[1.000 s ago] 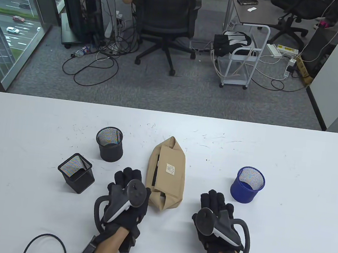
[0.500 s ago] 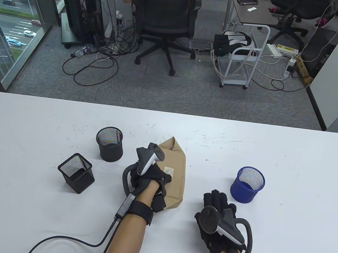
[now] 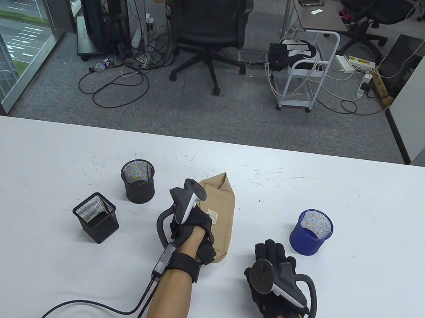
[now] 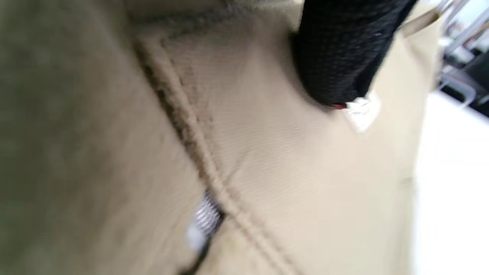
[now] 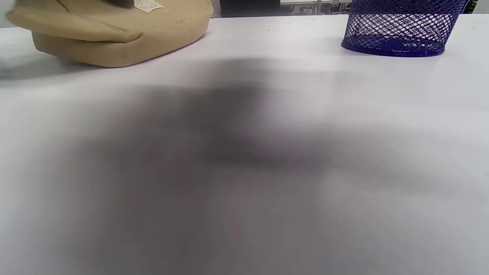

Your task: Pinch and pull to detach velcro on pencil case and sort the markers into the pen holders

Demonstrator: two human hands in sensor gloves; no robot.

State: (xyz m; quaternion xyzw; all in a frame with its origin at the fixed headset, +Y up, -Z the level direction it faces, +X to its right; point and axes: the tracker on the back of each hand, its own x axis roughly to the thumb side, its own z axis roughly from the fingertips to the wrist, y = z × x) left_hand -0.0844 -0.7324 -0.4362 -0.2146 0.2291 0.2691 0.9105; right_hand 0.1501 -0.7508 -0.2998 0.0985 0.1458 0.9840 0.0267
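A tan fabric pencil case [image 3: 223,214] lies in the middle of the white table [image 3: 352,309], closed, with no markers showing. My left hand [image 3: 199,228] is turned on its side over the case's left part, fingers curled over the fabric and thumb at its near end. In the left wrist view a gloved fingertip [image 4: 340,49] presses the pencil case [image 4: 286,172] next to its white label. My right hand [image 3: 274,258] rests flat on the table, right of the case and apart from it, holding nothing. The right wrist view shows the pencil case [image 5: 114,34] at top left.
A round black mesh holder [image 3: 138,181] and a square black mesh holder [image 3: 95,216] stand left of the case. A blue mesh holder [image 3: 313,231] [image 5: 401,26] stands to its right. A black cable [image 3: 103,306] trails from my left wrist over the near table.
My left hand has left the table beside the case, turned on its side and closed over the case, which has shifted and tilted slightly. My right hand has barely moved.
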